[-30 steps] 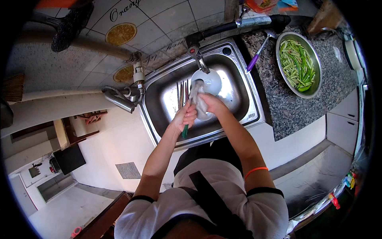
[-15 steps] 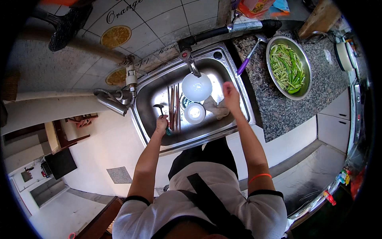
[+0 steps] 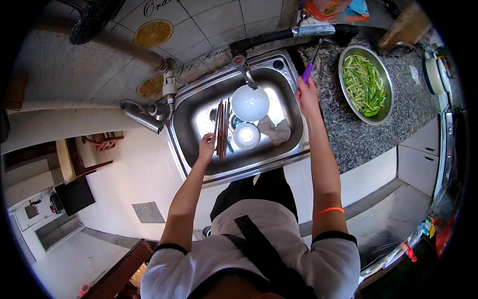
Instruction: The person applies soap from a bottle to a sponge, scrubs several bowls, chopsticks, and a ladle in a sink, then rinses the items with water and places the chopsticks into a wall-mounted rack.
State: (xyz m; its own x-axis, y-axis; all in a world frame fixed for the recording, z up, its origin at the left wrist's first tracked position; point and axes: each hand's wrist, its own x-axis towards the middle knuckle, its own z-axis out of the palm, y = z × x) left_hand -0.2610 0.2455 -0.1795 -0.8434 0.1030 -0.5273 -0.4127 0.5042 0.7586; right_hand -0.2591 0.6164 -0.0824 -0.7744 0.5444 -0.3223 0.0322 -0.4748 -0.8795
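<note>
My right hand [image 3: 307,97] is closed round the lower end of a purple-handled metal cooking utensil [image 3: 308,71] at the sink's right edge; its thin shaft points toward the wall. Inside the steel sink [image 3: 191,109], my left hand [image 3: 206,148] has its fingers closed at the left side of several brown chopsticks [image 3: 224,127], partly hiding its grip. A dark utensil with a green handle [image 3: 229,145] seems to lie beneath them. Right of the chopsticks are a large white bowl [image 3: 250,103], a small white bowl [image 3: 246,136] and a crumpled greyish cloth [image 3: 275,130].
The tap [image 3: 242,65] hangs over the large bowl. A steel basin of cut green beans [image 3: 366,84] stands on the granite counter [image 3: 343,134] to the right. Pipes [image 3: 169,89] run up the wall left of the sink.
My right hand has moved up and right from above the cloth to the purple handle. My left hand has let go of the green-handled utensil and shifted to the chopsticks. The view has shifted slightly.
</note>
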